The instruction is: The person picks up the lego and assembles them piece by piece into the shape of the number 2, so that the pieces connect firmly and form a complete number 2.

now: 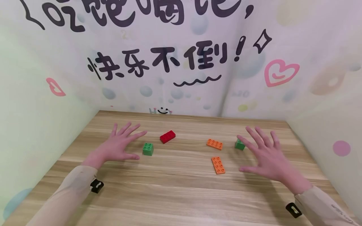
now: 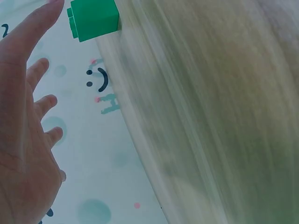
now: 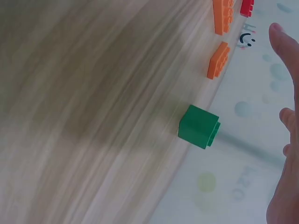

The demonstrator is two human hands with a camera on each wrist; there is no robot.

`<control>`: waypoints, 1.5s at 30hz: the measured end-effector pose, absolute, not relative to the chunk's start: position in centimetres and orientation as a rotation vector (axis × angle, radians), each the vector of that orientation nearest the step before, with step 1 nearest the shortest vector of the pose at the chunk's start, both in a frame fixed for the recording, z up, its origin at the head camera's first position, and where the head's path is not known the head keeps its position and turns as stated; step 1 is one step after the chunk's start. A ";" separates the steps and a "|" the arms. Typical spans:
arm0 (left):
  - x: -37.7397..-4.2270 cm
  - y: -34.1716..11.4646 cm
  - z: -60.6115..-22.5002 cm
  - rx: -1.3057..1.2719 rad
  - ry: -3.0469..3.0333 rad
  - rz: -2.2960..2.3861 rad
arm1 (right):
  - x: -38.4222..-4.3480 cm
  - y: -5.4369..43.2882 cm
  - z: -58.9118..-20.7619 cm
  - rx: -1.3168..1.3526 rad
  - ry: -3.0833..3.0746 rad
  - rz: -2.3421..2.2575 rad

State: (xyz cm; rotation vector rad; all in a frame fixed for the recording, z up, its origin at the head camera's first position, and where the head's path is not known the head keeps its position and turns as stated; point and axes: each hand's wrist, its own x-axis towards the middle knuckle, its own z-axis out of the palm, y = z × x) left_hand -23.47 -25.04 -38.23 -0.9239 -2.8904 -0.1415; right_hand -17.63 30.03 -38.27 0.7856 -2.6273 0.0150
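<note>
My left hand (image 1: 117,147) hovers over the left of the table with its fingers spread, holding nothing. Just right of its thumb stands a green toy building brick (image 1: 148,149), also seen at the top of the left wrist view. On the other side my right hand (image 1: 267,158) is spread too, above a second green brick (image 1: 239,144) that its index finger partly covers. That brick (image 3: 199,127) shows whole in the right wrist view. Two flat orange bricks, one farther back (image 1: 214,144) and one nearer (image 1: 218,165), lie left of the right hand. A red brick (image 1: 167,137) lies toward the back.
The wood-grain table (image 1: 169,201) meets a white printed backdrop (image 1: 158,91) with black lettering along its back edge. More of this cloth rises at the left and right sides. A black strap piece hangs at each sleeve cuff.
</note>
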 end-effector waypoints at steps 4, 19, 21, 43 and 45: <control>-23.5 -25.0 -38.4 -0.924 -2.892 -0.149 | -17.4 29.3 -38.4 0.771 -2.655 0.047; -23.3 -25.0 -38.5 -0.906 -2.928 -0.200 | -16.5 26.8 -39.8 0.799 -2.681 0.190; -23.2 -25.0 -38.5 -0.902 -2.932 -0.206 | -16.4 26.5 -40.0 0.791 -2.693 0.213; -23.0 -24.5 -38.8 -0.919 -2.942 -0.271 | -15.9 24.2 -41.8 0.753 -2.811 0.325; -23.0 -24.5 -38.8 -0.921 -2.941 -0.280 | -15.9 24.1 -41.9 0.755 -2.814 0.336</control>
